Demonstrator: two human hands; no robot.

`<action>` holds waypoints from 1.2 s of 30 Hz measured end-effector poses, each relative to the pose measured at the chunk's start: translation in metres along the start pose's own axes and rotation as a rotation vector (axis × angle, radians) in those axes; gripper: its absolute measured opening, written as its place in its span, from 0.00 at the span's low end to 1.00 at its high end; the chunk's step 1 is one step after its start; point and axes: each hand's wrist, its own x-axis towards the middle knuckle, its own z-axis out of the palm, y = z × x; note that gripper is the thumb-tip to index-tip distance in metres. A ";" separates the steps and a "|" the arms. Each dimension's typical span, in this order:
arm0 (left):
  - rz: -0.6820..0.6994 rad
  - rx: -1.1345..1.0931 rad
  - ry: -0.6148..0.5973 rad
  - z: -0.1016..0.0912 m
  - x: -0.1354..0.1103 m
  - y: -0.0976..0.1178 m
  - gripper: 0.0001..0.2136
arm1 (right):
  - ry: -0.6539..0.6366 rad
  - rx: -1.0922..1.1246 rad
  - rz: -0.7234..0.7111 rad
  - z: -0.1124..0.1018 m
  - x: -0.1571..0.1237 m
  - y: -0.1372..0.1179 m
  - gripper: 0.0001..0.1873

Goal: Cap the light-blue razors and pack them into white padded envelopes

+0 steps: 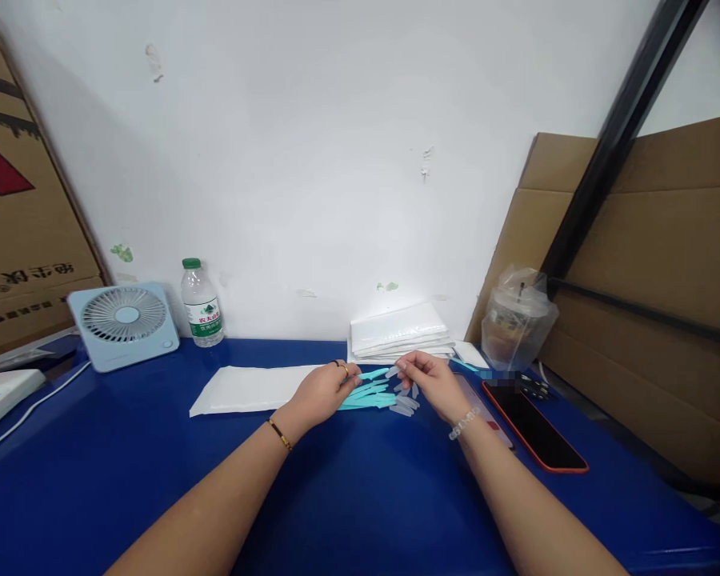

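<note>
My left hand (pixel 322 392) pinches a slim turquoise plastic stick (pixel 374 374) that points to the right. My right hand (pixel 433 384) holds a small translucent cap (pixel 392 372) between thumb and fingertips, at the stick's far end. Whether cap and stick touch is too small to tell. Several more turquoise sticks (pixel 369 398) lie in a bunch just below, partly behind my left fingers. Loose translucent caps (pixel 403 406) are scattered at their right ends. A flat white packet (pixel 240 390) lies on the table to the left, its right part covered by my left hand.
A stack of white packets (pixel 399 330) leans by the wall. At the right are a red-edged phone (pixel 534 428), a second phone (pixel 483 408) and a bagged drink cup (pixel 516 320). A water bottle (pixel 202 308) and blue fan (pixel 126 324) stand left on the blue table (pixel 348 504).
</note>
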 end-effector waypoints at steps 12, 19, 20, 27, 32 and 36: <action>0.052 -0.035 -0.027 0.005 0.000 0.004 0.16 | -0.173 -0.012 0.064 0.007 -0.003 -0.002 0.18; 0.105 -0.025 -0.209 0.020 -0.007 0.016 0.12 | -0.190 -0.594 -0.060 -0.017 -0.002 0.002 0.12; 0.111 -0.015 -0.241 0.022 -0.008 0.017 0.10 | -0.223 -0.655 -0.069 -0.020 -0.002 0.004 0.10; 0.072 0.132 -0.074 0.028 -0.003 0.005 0.10 | -0.415 -0.853 -0.095 -0.013 -0.006 0.010 0.05; 0.083 0.238 -0.050 0.028 0.002 -0.005 0.06 | -0.410 -0.898 -0.143 -0.009 -0.006 0.011 0.05; 0.070 0.216 -0.044 0.024 0.004 -0.005 0.10 | -0.357 -0.851 -0.159 -0.016 -0.006 0.001 0.05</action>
